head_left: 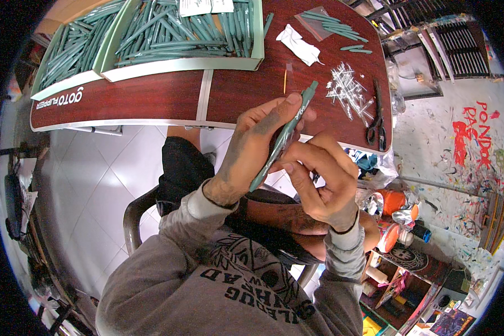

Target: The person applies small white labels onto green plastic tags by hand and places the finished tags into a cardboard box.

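Note:
A dark green pen (286, 137) with light printing on its barrel slants between my two hands, above the near table edge. My left hand (253, 147) is closed around it, the thumb lying along its upper part. My right hand (322, 180) is closed too, its bent fingers and thumb pinching at the lower half of the barrel. A glossy sheen shows along that half; whether it is a clear film I cannot tell. Just beyond the hands, a thin orange-yellow stick (285, 81) lies on the dark red tabletop (238, 95).
Two shallow pale green boxes (185, 65) full of green pens stand at the left and back. Toward the right lie a crumpled white wrapper (298, 45), a plastic bag (315, 23) with several pens, a heap of small clear plastic pieces (348, 92) and black scissors (376, 126).

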Tool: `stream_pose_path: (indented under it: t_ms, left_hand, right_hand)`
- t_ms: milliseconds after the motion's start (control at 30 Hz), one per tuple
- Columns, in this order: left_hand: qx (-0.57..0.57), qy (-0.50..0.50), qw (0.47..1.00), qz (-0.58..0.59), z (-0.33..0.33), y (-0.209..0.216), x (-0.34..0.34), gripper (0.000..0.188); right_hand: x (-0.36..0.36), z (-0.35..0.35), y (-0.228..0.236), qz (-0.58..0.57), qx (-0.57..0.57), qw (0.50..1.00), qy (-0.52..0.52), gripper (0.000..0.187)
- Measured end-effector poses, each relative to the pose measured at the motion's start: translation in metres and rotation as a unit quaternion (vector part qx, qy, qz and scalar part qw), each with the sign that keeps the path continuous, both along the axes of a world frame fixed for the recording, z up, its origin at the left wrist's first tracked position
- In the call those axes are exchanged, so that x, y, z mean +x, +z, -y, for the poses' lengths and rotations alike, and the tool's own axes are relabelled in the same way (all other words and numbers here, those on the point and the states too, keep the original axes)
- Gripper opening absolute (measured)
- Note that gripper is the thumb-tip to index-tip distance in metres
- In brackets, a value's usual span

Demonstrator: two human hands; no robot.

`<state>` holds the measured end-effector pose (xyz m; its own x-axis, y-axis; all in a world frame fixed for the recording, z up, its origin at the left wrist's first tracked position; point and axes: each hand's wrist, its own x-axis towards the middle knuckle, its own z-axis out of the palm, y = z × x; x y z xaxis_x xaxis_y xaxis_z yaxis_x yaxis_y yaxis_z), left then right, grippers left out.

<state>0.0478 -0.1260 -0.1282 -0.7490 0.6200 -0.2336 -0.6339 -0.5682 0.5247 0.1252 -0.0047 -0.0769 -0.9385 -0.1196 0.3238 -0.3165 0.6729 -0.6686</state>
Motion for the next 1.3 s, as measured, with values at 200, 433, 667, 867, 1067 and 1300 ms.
stream_pose_path:
  t_ms: [200,433,667,867,1067,1300]
  left_hand:
    - [-0.009,0.018,1.000,0.001,0.001,-0.004,-0.012,0.042]
    - [0.012,0.016,1.000,0.021,0.009,-0.003,-0.021,0.045]
    - [0.037,0.031,0.999,0.007,0.013,-0.004,-0.028,0.044]
    - [0.040,0.046,0.998,0.018,0.011,-0.009,-0.032,0.042]
    - [0.054,0.051,0.997,0.002,0.010,-0.008,-0.036,0.043]
    - [0.061,0.055,0.997,-0.005,0.008,-0.009,-0.037,0.042]
  right_hand:
    - [-0.004,0.011,-0.013,-0.021,-0.041,0.998,0.046,0.015]
    - [0.004,0.024,-0.024,-0.005,-0.067,0.994,0.081,0.015]
    - [0.011,0.032,-0.031,0.001,-0.079,0.990,0.114,0.017]
    - [0.018,0.032,-0.046,-0.018,-0.064,0.987,0.148,0.018]
    - [0.023,0.038,-0.049,-0.038,-0.080,0.984,0.157,0.021]
    - [0.026,0.038,-0.057,-0.052,-0.080,0.984,0.147,0.019]
